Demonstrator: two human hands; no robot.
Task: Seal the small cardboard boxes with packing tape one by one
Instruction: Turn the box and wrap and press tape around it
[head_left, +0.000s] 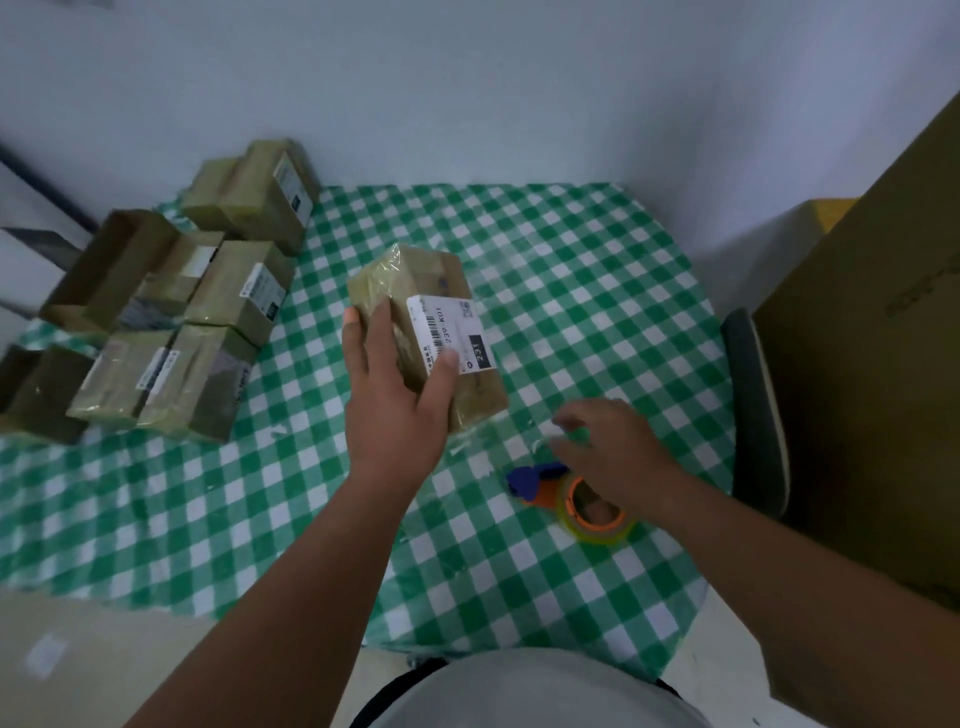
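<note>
Box (431, 332) in left hand (397, 400), lifted and tilted above green-and-white checked tablecloth (571, 291) near table middle; thumb on white shipping label (452, 338), fingers wrapped round far left side, grip firm. Glossy tape already over brown cardboard, 1 label on top face with barcode and number 231. Right hand (608, 452) blurred, fingers spread and relaxed, holding nothing, hovering just over tape dispenser (576, 499). 1 dispenser only: blue cutter, orange hub, yellowish clear roll, lying on cloth right of centre, near the held box. Stack of small boxes (182, 312) along left edge of table, roughly 8 or 9 counted, exact number unclear through blur and overlap; most taped and labelled, 1 open-topped box (104, 270) at far left. Well apart from held box. 1 large cardboard carton (872, 364) standing at right, beside a dark chair edge (753, 415). White wall behind.
</note>
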